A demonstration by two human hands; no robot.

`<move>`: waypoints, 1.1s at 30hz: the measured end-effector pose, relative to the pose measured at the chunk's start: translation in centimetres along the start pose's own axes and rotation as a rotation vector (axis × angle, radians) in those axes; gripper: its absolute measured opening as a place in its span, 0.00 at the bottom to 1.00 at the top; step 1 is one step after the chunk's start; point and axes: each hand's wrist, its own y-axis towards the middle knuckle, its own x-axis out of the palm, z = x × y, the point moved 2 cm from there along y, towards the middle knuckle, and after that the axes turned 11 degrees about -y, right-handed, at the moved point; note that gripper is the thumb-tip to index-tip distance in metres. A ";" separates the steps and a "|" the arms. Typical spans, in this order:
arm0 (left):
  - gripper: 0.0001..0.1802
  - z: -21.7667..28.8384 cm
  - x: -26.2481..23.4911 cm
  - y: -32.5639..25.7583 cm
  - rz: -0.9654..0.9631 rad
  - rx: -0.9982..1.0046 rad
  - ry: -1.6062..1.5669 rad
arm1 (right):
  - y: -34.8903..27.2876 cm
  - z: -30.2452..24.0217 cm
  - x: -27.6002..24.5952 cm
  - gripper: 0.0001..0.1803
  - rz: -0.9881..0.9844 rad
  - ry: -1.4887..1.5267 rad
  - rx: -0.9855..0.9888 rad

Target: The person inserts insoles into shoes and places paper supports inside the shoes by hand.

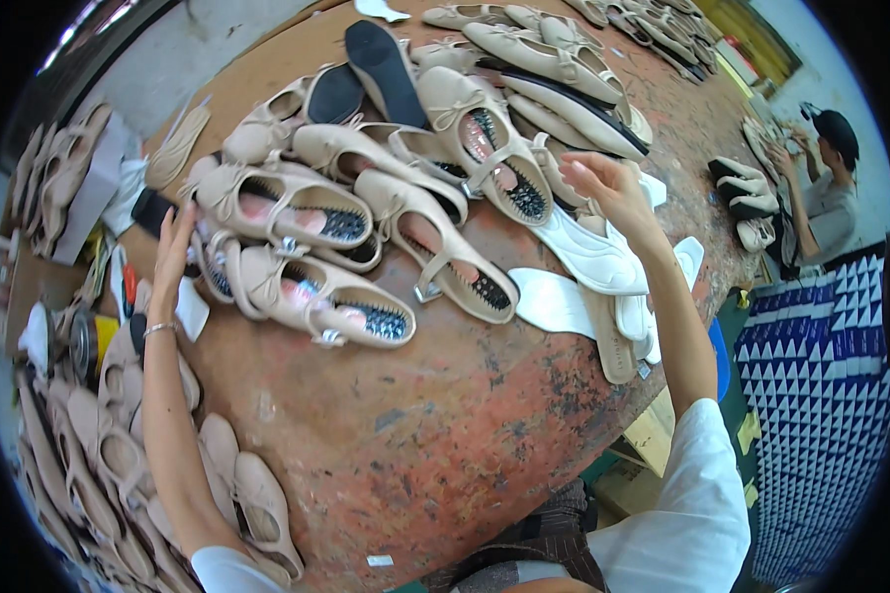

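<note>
A pile of beige strapped flat shoes [297, 212] with bows and buckles lies across the middle of the worktable. At its left edge, my left hand [172, 259] has its fingers stretched out beside the shoe toes; it holds nothing that I can see. My right hand [613, 193] is raised on the pile's other side, fingers extended toward a shoe with a patterned inside [489, 148]. Beneath my right forearm lie white insoles [588, 252] and a beige insole [615, 341]. Whether either hand touches a shoe is hard to tell.
More beige shoes [564, 69] are heaped at the far side, and others [99, 455] fill the lower left. A yellow tape roll [94, 341] stands at the left. Another person in a dark cap [833, 138] works at the right, near stacked blue-and-white boxes [811, 395].
</note>
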 end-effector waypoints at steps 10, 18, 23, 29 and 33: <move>0.39 10.3 6.1 8.5 0.070 0.499 0.284 | 15.4 15.7 -15.5 0.26 0.456 -0.117 0.282; 0.36 20.9 26.0 13.1 -0.168 0.762 0.539 | 29.8 19.5 -14.6 0.24 0.371 -0.018 0.257; 0.34 25.5 38.8 13.4 -0.447 0.856 0.287 | 37.7 19.8 -14.8 0.31 0.443 -0.448 -0.081; 0.42 25.2 44.9 18.2 -0.836 0.296 0.178 | 38.7 19.5 -12.9 0.26 0.420 -0.689 -0.152; 0.42 23.3 46.7 17.9 -0.853 0.159 0.186 | 38.4 19.8 -13.4 0.19 0.392 -0.730 -0.091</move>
